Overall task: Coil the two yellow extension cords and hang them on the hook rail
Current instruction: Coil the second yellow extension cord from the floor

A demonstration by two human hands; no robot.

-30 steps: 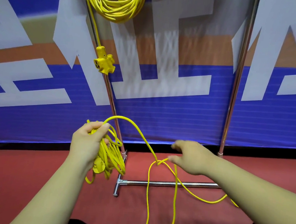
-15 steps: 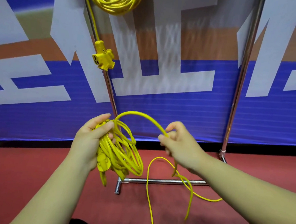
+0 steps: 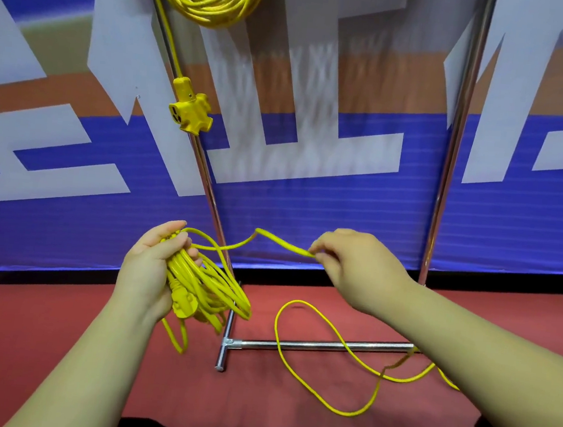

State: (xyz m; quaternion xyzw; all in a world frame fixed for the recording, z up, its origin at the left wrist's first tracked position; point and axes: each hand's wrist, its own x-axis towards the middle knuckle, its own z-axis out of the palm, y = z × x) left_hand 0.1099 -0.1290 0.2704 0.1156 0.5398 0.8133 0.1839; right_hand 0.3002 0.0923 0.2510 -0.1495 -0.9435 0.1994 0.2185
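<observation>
Coils of cord [image 3: 204, 285] sit clamped in the left grip [image 3: 151, 269], just left of the base bar [image 3: 312, 346]; the right grip [image 3: 354, 265] pinches the free strand [image 3: 280, 244]. Slack [image 3: 343, 414] crossing that bar may snag, loosening loops.

A single wide-angle camera on the person's head is looking forward and down, with both forearms reaching in from the bottom edge and the left hand [image 3: 151, 269] and right hand [image 3: 354, 265] sitting close, near mid-frame. It is facing a blue-and-white banner [image 3: 306, 222] just behind a chrome rack [image 3: 312, 344], whose top is running off the upper edge, while the red floor [image 3: 37, 344] is filling the lower part.
</observation>
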